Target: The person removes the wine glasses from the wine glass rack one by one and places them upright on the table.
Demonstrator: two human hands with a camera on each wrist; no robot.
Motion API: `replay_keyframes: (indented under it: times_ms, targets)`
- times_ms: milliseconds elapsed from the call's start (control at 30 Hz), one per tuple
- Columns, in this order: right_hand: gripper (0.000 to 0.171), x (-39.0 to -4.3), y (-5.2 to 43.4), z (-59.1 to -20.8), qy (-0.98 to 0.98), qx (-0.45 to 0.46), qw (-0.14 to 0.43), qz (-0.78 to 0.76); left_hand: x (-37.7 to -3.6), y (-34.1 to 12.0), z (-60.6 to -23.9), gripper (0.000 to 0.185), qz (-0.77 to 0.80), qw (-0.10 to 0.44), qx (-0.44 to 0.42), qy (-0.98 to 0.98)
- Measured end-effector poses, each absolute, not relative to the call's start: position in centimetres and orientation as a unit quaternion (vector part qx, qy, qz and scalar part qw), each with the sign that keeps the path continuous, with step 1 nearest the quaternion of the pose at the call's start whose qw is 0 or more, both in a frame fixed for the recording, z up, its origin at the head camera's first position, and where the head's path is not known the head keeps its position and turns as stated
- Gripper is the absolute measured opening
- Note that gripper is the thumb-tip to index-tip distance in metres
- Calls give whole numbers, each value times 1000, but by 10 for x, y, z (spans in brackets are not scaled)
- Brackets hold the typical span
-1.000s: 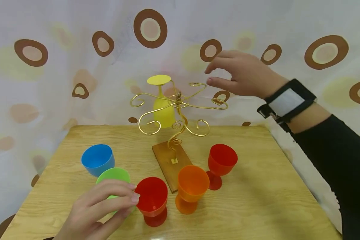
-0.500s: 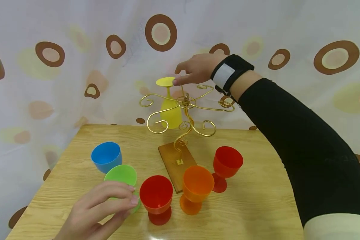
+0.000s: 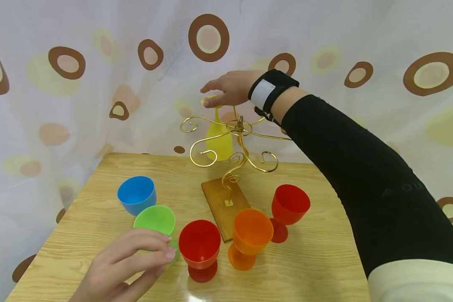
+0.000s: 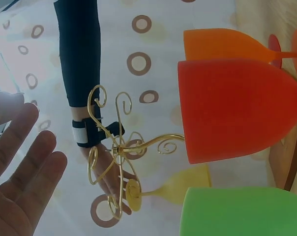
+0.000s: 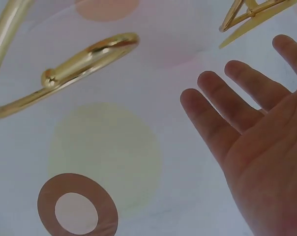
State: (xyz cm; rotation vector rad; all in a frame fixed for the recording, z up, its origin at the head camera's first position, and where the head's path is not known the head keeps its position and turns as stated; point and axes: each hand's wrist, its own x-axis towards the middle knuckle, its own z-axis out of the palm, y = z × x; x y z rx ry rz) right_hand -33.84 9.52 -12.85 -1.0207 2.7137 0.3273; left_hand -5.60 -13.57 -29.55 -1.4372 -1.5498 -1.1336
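A yellow goblet (image 3: 219, 140) hangs upside down on a gold wire rack (image 3: 238, 126) at the back of the table. My right hand (image 3: 207, 95) reaches over the rack, its straight fingers around the goblet's round foot, which it mostly hides. The right wrist view shows that hand (image 5: 247, 93) with spread fingers (image 5: 212, 115) holding nothing, and the yellow foot's edge (image 5: 252, 27) just beyond. My left hand (image 3: 162, 258) hovers at the front left beside the green goblet (image 3: 154, 220), holding nothing. In the left wrist view its fingers (image 4: 25, 167) are straight and apart from the green goblet (image 4: 242, 211).
The rack stands on a wooden base (image 3: 220, 201). Around it on the wooden table (image 3: 324, 260) stand a blue goblet (image 3: 136, 195), a red one (image 3: 199, 245), an orange one (image 3: 251, 233) and another red one (image 3: 290, 205). A spotted curtain (image 3: 79, 105) hangs close behind.
My right hand has moved left across the rack top to the yellow goblet's foot. The left hand has stayed beside the green goblet.
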Motion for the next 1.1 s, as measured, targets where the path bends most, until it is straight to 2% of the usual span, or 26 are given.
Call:
replay_keyframes:
  times_ms: [200,500,800,1100]
  targets:
    - [71,-344,97,-136,930,-339,121,80,-55,-134,-295,13,-443,373,-556,-595]
    - [55,-351,108,-144,925,-356,106,76,-57,-128,-292,13,-449,386,-565,-575]
    - [53,-343,130,-136,934,-337,95,72,-57,-128,-294,13,-452,392,-565,-568]
    - [49,-327,128,-135,929,-356,71,70,-56,-127,-298,14,-457,396,-561,-566]
